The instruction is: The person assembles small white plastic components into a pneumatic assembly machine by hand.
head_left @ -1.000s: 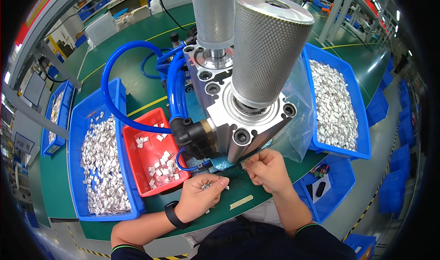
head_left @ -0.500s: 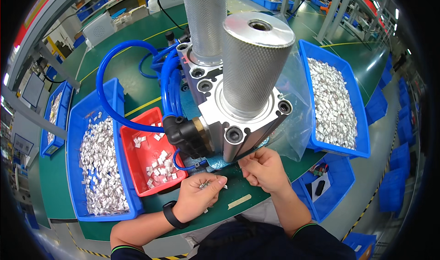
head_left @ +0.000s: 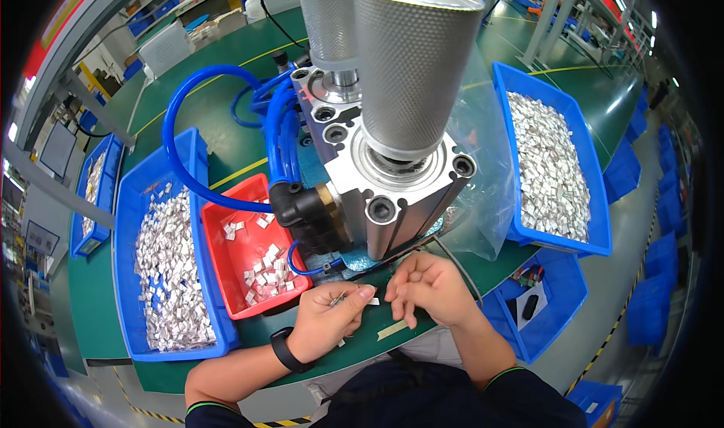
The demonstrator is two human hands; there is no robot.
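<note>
Here, nearest to the body, the left hand (head_left: pixel 326 319) has a narrow grip around a few small silver parts (head_left: pixel 340 299), above the front edge of the bench (head_left: pixel 170 375). One white tab (head_left: pixel 374 301) shows at the tip of its thumb. The right hand (head_left: pixel 431 291) is near to it, with fingers loosely bent and a little apart; whether its grip contains something, I cannot tell. Between the hands and the edge, a pale strip (head_left: pixel 392 328) of tape lies on the green surface.

Just beyond stands the machine (head_left: pixel 392 126), with two knurled metal columns and a thick blue hose (head_left: pixel 167 126), which makes a wide loop to the left. At that side are a red tray (head_left: pixel 234 258) with some white pieces and, next to it, a blue bin (head_left: pixel 213 300) with many more. On the right, beside a clear bag (head_left: pixel 483 224), a second bin (head_left: pixel 596 202) is also well filled.

Farther, the bench is crossed by yellow lines and carries a white bottle (head_left: pixel 254 8). In the room, blue boxes (head_left: pixel 652 307) are standing along the grey floor (head_left: pixel 596 285), and grey metal posts (head_left: pixel 554 24) rise behind.
</note>
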